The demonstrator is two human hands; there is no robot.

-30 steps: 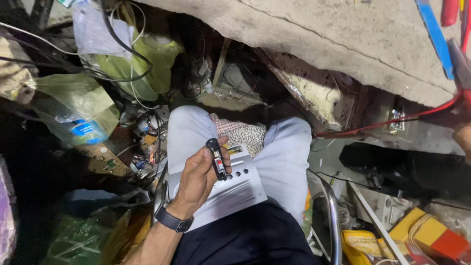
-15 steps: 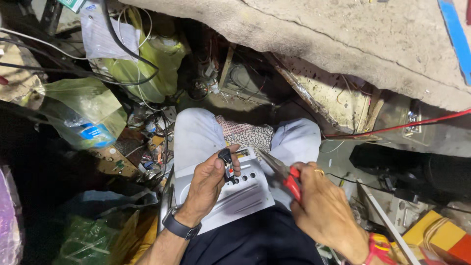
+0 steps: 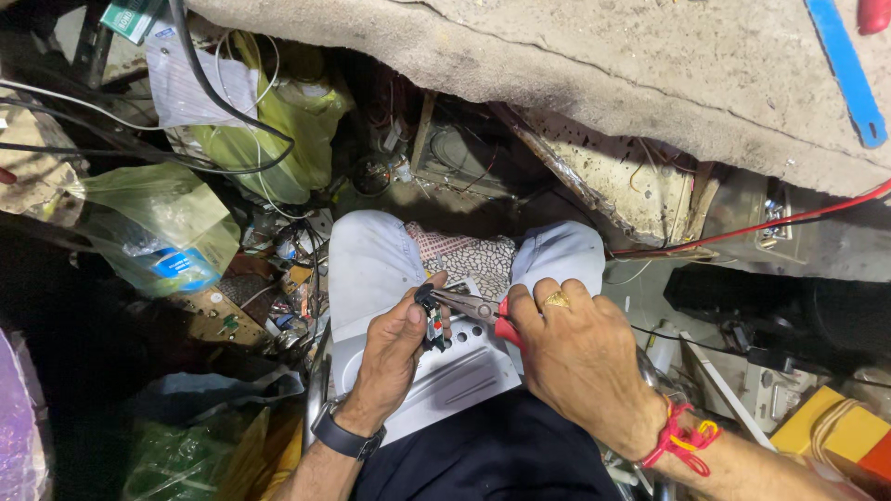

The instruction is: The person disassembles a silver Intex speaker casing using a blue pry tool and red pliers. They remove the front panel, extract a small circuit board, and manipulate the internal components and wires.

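Head view, with the white panel (image 3: 445, 385) on the person's lap as landmark. Panel: flat, pale, slotted and holed, lying across both thighs in light trousers (image 3: 371, 264). Left hand (image 3: 394, 348): over the panel's left part, fingers curled and pressed together on a small dark part (image 3: 432, 320), held upright just above the panel's upper edge; a black watch (image 3: 342, 436) on the wrist. Right hand (image 3: 575, 357): over the panel's right edge, closed round the red grips of pliers (image 3: 475, 308), a gold ring on one finger, red thread (image 3: 682, 438) about the wrist. Pliers: metal nose pointing left, its tip touching the top of the dark part; whether the nose grips it cannot be told. Patterned cloth (image 3: 469, 255): between the knees, just beyond the panel. Worktop (image 3: 594, 65): rough grey slab, far beyond the panel across the top of the frame, carrying a blue strip (image 3: 846, 70) at far right. Red wire (image 3: 742, 227): beyond and right of the panel, running below the slab. Green bags (image 3: 278, 121): well left of and beyond the panel, among black cables. Circuit board (image 3: 218, 320): left of the panel, on the cluttered floor. Yellow box (image 3: 826, 431): well right of the panel, at the frame's lower corner.
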